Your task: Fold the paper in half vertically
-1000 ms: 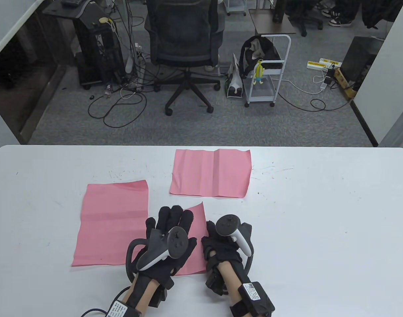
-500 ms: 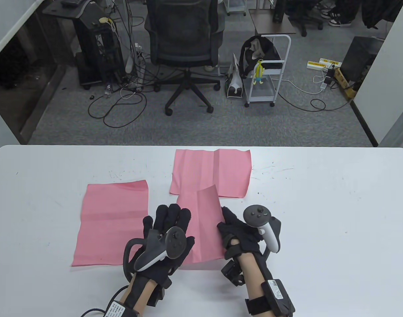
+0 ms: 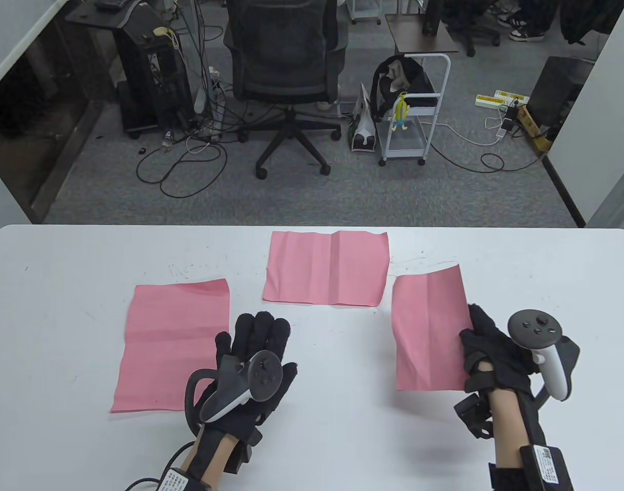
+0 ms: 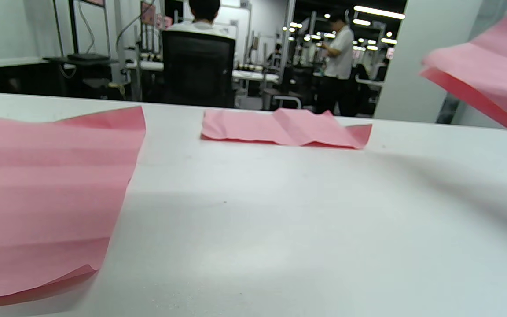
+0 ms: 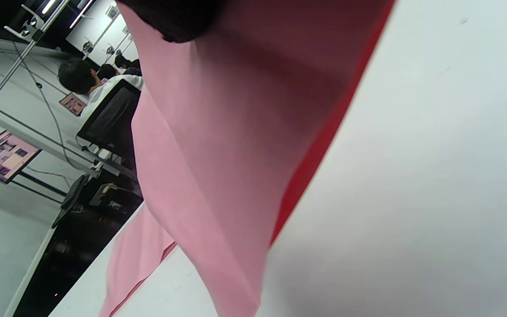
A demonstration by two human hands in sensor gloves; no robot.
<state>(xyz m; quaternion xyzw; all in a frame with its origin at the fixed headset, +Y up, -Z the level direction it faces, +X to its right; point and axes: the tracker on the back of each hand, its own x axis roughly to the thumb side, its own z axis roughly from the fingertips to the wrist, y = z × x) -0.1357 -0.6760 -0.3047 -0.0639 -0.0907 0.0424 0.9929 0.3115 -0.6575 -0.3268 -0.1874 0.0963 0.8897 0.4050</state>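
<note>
The right hand (image 3: pixel 488 353) pinches the folded pink paper (image 3: pixel 430 327) above the desk's (image 3: pixel 547 266) right side; the left hand (image 3: pixel 253 365) lies released, fingers flat, near the front edge.

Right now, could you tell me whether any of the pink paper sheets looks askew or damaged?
The folded pink sheet pinched in the right hand hangs tilted, off the white table. The far pink sheet lies creased with a curled edge. The left pink sheet has a lifted corner. Nothing looks torn.
</note>
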